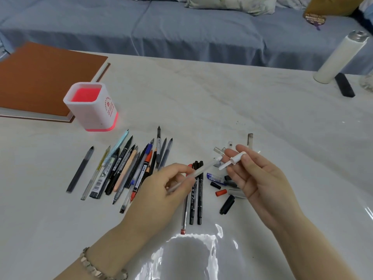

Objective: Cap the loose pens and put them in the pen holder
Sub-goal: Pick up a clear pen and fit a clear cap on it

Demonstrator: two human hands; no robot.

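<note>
Left hand (161, 190) fingers clamped on one white pen (198, 172); right hand (260, 178) fingers pinch one white cap (235, 160), just off its tip. Three pens (194, 199) under left fingers, loose caps (226, 184) under right. Pen row (125, 168) left of fingers; one pen holder (90, 110) beyond on table (222, 98).

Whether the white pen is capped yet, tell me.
Uncapped: the left hand holds the white pen, the right hand pinches its cap apart.
</note>
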